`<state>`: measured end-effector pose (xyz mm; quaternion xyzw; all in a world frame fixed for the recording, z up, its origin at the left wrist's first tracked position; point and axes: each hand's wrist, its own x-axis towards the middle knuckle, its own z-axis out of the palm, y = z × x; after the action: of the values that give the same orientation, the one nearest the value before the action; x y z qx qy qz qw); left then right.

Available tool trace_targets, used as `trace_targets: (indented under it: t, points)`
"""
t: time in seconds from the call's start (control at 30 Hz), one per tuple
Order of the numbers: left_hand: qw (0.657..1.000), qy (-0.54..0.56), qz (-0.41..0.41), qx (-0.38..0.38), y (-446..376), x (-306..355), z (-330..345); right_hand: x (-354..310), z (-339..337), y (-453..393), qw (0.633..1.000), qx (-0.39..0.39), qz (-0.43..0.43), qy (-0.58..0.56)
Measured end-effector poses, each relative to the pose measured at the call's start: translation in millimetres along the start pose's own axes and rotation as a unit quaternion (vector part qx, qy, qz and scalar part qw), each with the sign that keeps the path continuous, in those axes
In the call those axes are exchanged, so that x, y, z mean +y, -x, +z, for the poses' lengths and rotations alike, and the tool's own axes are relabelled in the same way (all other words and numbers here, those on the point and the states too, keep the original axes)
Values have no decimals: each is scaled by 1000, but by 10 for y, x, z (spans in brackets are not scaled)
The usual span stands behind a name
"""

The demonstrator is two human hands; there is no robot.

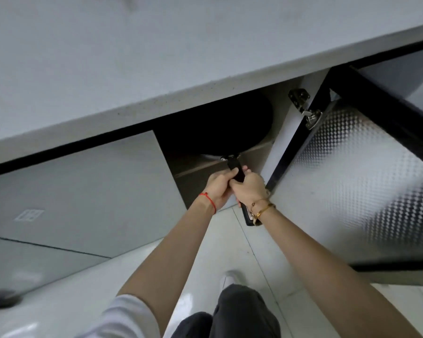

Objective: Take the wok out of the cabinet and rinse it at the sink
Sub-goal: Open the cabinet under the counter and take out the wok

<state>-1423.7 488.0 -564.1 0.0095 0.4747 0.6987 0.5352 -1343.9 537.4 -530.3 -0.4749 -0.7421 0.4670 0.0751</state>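
Under countertop (156,57), inside open cabinet (205,174), black wok (220,128) sitting on shelf, body mostly in shadow. Long black handle (237,173) sticking out toward person. Both hands gripping handle: left hand (217,187) curling fingers round it nearer wok, right hand (250,189) wrapping fingers just behind, touching left. Cabinet door (352,179) standing swung open at right, hinge (305,109) showing.
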Motion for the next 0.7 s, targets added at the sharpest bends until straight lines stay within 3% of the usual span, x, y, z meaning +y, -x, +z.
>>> trace_targets:
  t: [0.7]
  points:
    - [984, -66, -163, -20, 2609, -67, 768, -376, -878, 2630, 987, -12, 157, -43]
